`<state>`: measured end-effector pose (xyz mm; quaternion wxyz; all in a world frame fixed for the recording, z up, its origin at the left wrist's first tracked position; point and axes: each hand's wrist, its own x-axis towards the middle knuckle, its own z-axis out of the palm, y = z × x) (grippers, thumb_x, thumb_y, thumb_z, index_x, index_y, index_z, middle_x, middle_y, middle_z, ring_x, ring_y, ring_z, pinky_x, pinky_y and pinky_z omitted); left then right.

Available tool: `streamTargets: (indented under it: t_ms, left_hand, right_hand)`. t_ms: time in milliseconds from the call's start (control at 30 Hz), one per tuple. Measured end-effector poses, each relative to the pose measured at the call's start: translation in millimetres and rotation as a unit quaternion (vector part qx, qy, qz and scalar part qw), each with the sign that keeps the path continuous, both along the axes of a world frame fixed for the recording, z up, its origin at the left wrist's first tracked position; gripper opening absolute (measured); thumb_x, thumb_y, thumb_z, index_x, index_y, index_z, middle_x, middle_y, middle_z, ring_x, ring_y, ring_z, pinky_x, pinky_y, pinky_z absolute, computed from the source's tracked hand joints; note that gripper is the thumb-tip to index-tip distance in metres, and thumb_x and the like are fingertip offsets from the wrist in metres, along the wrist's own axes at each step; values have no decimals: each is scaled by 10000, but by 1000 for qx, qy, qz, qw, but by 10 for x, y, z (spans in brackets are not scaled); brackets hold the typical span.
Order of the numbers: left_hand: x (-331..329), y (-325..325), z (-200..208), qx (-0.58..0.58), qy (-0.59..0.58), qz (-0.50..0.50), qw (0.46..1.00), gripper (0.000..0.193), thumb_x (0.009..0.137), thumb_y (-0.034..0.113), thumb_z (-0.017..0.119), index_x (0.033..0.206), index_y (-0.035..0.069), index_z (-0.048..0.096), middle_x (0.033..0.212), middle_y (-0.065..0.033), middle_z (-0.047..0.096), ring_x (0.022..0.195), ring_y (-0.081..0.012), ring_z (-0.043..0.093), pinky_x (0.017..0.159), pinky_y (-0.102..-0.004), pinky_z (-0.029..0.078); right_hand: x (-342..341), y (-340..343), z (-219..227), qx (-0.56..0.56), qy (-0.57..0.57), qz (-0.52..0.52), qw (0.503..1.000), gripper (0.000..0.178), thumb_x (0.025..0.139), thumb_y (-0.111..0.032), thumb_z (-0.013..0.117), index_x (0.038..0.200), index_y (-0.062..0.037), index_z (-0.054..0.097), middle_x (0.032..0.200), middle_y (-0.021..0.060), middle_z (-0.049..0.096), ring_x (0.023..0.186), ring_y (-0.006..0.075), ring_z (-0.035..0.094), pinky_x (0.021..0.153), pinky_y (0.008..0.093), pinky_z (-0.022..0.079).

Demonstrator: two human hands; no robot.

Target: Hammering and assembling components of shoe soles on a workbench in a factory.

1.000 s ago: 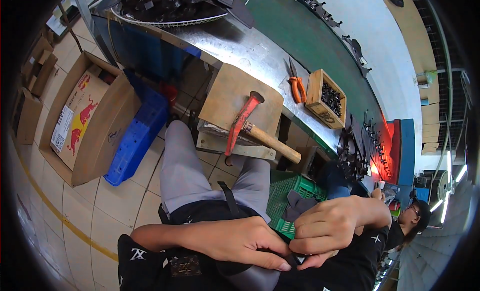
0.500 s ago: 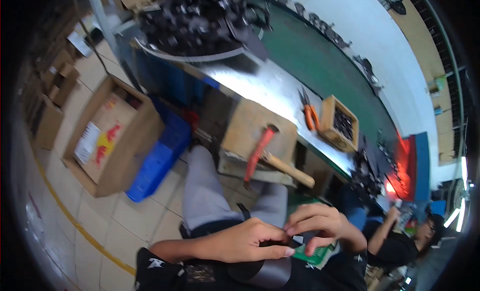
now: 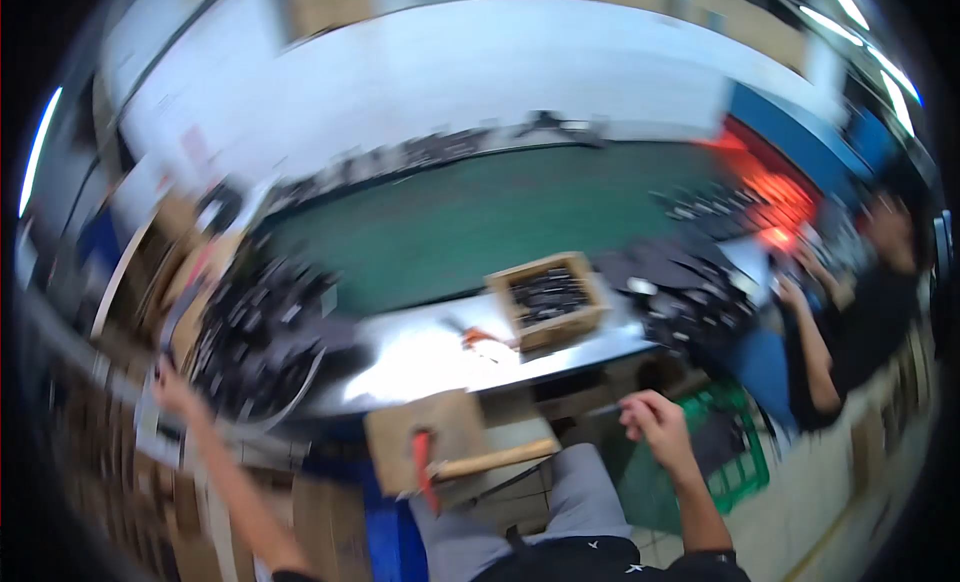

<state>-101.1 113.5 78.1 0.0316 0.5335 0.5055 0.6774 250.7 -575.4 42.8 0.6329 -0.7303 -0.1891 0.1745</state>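
Observation:
My left hand [image 3: 176, 390] reaches far out to the left, its fingers closed on the lower end of a dark curved strip [image 3: 180, 317]; blur hides the finer detail. Beside it lies a big heap of dark flat pieces [image 3: 265, 347]. My right hand [image 3: 655, 422] is raised over my right thigh with its fingers curled in; whether anything small is inside is hidden. Between the hands, in front of my knees, a hammer with a red head [image 3: 423, 462] and a wooden handle [image 3: 497, 459] lies on a wooden block [image 3: 400, 437].
Along the green conveyor belt [image 3: 480, 222] runs a metal ledge bearing orange-handled pliers [image 3: 482, 337] and a wooden box [image 3: 557, 334] of small dark parts. More dark pieces [image 3: 690, 292] lie to the right. A co-worker [image 3: 850, 312] sits at the far right beside a green crate [image 3: 755, 462].
My hands, together at my lap around a small dark piece before, have parted. The left has swung far left to the strip; the right is lifted. The view has turned up toward the belt.

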Motion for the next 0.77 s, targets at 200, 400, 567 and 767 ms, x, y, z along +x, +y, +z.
streamTargets:
  t_ms: [200, 400, 567, 767]
  left_hand:
    - [-124, 1022, 80, -268, 185, -306, 894, 366, 875, 250, 720, 1116, -14, 642, 1099, -122, 653, 1011, -253, 600, 913, -366, 463]
    - [24, 399, -15, -40, 334, -29, 941, 442, 901, 321, 683, 1183, -8, 593, 1169, -159, 607, 1084, -304, 570, 950, -415, 446]
    - [330, -753, 501, 294, 409, 57, 862, 501, 935, 318, 628, 1317, 14, 515, 1369, -190, 507, 1281, -391, 460, 1071, -488, 361]
    - [1302, -2870, 992, 203, 410, -199, 867, 458, 823, 123, 660, 1243, -10, 533, 1366, -188, 497, 1323, -382, 411, 1129, -480, 253]
  right_hand:
    - [1330, -604, -1, -116, -301, -292, 901, 222, 912, -169, 647, 1071, -17, 615, 906, 130, 641, 699, 254, 626, 630, 337, 510]
    - [2641, -889, -128, -387, -451, -199, 779, 266, 887, -258, 652, 1026, -37, 600, 995, 168, 560, 981, 355, 605, 787, 444, 529]
    - [2798, -489, 185, -195, -535, -177, 802, 158, 922, -170, 592, 902, -14, 601, 846, 165, 613, 756, 355, 641, 663, 443, 513]
    - [2363, 279, 1166, 66, -335, -210, 916, 245, 882, -247, 724, 872, -7, 675, 703, 47, 665, 623, 106, 587, 593, 265, 459]
